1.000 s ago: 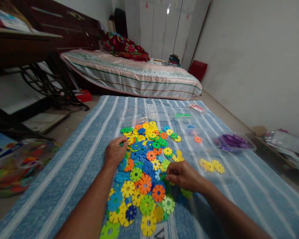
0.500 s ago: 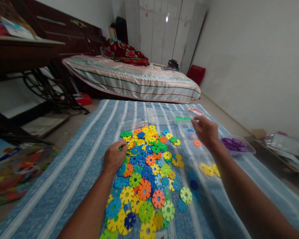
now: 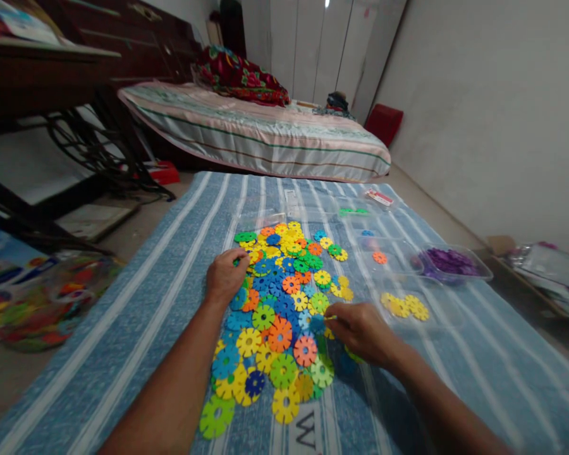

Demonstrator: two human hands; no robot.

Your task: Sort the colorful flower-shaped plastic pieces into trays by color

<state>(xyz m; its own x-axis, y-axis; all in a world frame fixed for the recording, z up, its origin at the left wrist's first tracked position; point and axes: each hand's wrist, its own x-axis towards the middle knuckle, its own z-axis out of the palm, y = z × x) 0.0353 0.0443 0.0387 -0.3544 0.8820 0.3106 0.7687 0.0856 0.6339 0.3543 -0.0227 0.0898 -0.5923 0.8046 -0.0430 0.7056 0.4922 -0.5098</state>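
Now the right hand (image 3: 360, 330) is pinching a blue disc (image 3: 317, 323) at the pile's (image 3: 279, 303) near edge, fingers narrow for its thin rim, while the left hand (image 3: 226, 278) is resting curled on the pile, steadying it on the mat (image 3: 161, 303).

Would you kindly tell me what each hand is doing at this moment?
Left hand: palm down on the pile of colourful plastic snowflake discs; grip cannot be told.
Right hand: fingers pinching a light blue plastic disc.

A home bedroom: a bed (image 3: 260, 136) with striped bedding, white wardrobe doors (image 3: 308, 47) behind it, a striped blue mat (image 3: 171, 278) on the floor (strewn with colourful toy discs (image 3: 279, 303)).
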